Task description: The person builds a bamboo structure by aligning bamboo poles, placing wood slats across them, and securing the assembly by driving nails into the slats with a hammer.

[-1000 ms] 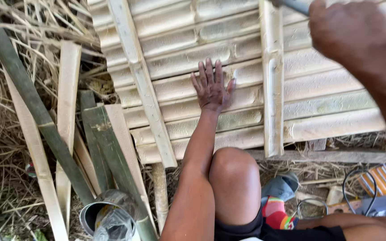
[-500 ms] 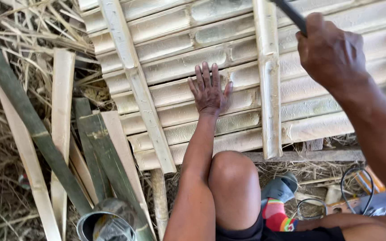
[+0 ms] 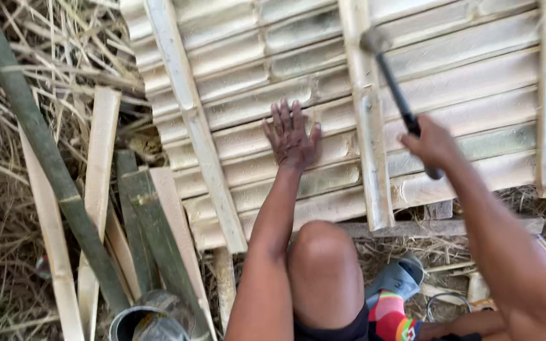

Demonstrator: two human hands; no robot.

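While gripping a hammer (image 3: 399, 95), right hand (image 3: 431, 145) over bamboo panel (image 3: 475, 57).

Straw-strewn ground (image 3: 7, 189) in daylight

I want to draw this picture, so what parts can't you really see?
Head view:
- Hammer: the head is blurred, so whether it touches the upright slat is unclear.
- Right hand: fingers are wrapped around the handle, partly hidden.
- Bamboo panel: cut off by the top and right edges.
- Grey can: cut off by the bottom edge.
- Left hand: the palm is hidden, pressed flat on the panel.
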